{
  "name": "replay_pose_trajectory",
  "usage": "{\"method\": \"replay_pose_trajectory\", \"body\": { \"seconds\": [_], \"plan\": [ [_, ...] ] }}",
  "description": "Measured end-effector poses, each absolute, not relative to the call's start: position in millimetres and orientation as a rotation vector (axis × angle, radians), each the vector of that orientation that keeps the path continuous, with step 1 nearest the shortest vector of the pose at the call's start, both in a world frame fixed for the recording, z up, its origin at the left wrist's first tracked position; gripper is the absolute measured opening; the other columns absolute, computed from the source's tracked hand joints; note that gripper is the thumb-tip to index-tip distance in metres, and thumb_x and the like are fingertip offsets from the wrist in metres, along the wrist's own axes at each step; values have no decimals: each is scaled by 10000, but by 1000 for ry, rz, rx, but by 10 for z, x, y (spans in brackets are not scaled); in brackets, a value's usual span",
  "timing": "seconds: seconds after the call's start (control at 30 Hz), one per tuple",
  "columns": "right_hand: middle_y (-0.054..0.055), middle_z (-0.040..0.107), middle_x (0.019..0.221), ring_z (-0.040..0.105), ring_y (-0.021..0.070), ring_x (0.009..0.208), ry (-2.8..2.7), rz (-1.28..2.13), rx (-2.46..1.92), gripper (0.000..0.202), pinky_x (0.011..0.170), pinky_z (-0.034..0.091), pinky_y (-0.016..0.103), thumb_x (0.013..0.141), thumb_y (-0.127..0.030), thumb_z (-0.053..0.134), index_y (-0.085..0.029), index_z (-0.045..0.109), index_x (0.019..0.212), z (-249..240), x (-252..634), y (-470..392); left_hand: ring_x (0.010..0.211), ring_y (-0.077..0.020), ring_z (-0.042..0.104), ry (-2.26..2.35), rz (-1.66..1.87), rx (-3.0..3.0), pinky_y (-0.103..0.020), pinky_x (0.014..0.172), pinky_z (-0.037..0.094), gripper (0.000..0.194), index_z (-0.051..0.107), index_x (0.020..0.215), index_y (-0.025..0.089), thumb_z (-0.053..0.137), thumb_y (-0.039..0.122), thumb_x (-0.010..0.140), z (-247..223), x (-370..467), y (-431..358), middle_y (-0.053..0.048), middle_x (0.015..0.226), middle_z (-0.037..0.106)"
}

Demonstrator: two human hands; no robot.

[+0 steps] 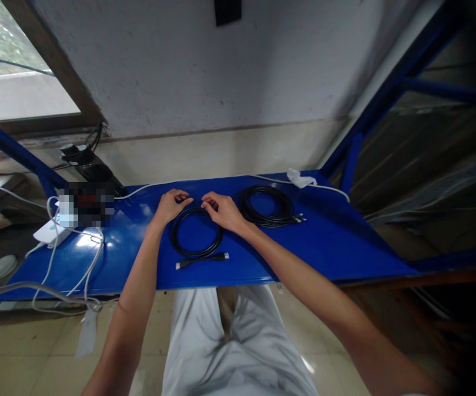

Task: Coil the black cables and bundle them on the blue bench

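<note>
A black cable (pixel 195 254) lies coiled in a ring on the blue table, its two plug ends crossing at the near side. At the coil's far left edge is my left hand (pixel 172 204), its fingers curved with a gap between thumb and fingertips. My right hand (pixel 222 211) is over the far right edge, fingers loosely bent and thumb apart from them. Nothing shows in either hand; whether they touch the cable is unclear. Just right of my right hand rests a thicker bundle of black cables (pixel 266 220), with several plugs pointing right.
The blue table (pixel 324 247) backs onto a wall. At left stand a black bottle (pixel 93 170), a white power strip (pixel 50 234) and tangled white cords (pixel 93 258). Crumpled white plastic (pixel 301 178) lies at the back right. Blue frame posts (pixel 351 159) flank the table.
</note>
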State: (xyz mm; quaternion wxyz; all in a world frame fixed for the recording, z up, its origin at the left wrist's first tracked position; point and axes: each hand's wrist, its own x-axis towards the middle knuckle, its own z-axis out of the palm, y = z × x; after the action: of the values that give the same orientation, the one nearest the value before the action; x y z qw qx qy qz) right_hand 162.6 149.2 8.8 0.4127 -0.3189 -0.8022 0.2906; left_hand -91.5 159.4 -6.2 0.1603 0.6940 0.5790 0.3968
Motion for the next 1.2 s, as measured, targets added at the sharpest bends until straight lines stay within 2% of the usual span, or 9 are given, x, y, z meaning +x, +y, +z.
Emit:
{"method": "replay_pose_trajectory", "body": {
  "seconds": [0.1,0.33,0.5,0.6,0.7,0.8,0.87,1.0,1.2],
  "plan": [
    [43,835,1028,790,211,927,-2027,723,-796,192,841,592,320,987,-158,618,-236,713,1135,102,1630,1479,900,-254,690,1618,1111,2008,-394,868,546,293,832,1022,231,854,443,820,-72,-924,1592,-100,1022,784],
    [45,827,1040,782,215,916,-2069,675,-795,181,856,597,326,1005,-196,629,-248,716,1155,82,1604,1443,872,-247,671,1742,1108,2009,-395,871,523,173,827,991,227,805,352,874,-116,-1098,1637,-100,1003,769],
    [75,817,1125,776,245,996,-2085,550,-767,200,937,600,377,1073,-316,601,-242,734,1203,271,1744,1434,872,-254,669,1999,1139,1925,-399,872,519,149,818,1000,211,788,298,883,-98,-1256,1612,-116,1053,756],
    [102,803,1164,757,284,1099,-2060,391,-764,267,1036,588,452,1089,-387,597,-232,739,1252,457,2107,1369,864,-256,659,2109,1167,1926,-405,871,517,142,815,987,202,745,301,914,-47,-1267,1589,-129,1097,745],
    [117,790,1235,740,314,1186,-2101,270,-844,305,1090,582,505,1049,-444,674,-249,753,1270,525,2682,1236,865,-259,650,2102,1257,1938,-403,878,517,173,814,985,196,696,318,950,20,-1179,1578,-133,1093,735],
    [142,750,1359,697,355,1313,-2207,155,-978,420,1132,567,579,987,-488,758,-272,748,1346,406,3268,1113,891,-260,653,1963,1358,1964,-396,907,516,213,808,1042,197,645,325,991,75,-1033,1565,-125,1098,739],
    [151,740,1387,666,370,1375,-2302,153,-1005,395,1121,574,602,983,-473,764,-283,767,1330,269,3543,1076,947,-274,662,1867,1359,2031,-402,942,507,248,804,1093,201,596,314,1020,91,-943,1554,-122,1104,744],
    [136,796,1292,743,333,1263,-2375,246,-974,294,1099,598,552,1057,-393,663,-257,781,1289,55,3719,1103,1013,-291,672,1750,1285,2129,-421,985,489,282,800,1149,209,561,309,1039,65,-832,1540,-126,1128,758],
    [141,816,1229,782,330,1154,-2291,146,-992,305,1043,614,529,1095,-384,594,-221,776,1278,53,3660,1150,920,-246,686,1544,1235,2030,-385,889,505,286,805,1153,210,667,405,996,17,-717,1533,-109,1086,784]
  ]
}}
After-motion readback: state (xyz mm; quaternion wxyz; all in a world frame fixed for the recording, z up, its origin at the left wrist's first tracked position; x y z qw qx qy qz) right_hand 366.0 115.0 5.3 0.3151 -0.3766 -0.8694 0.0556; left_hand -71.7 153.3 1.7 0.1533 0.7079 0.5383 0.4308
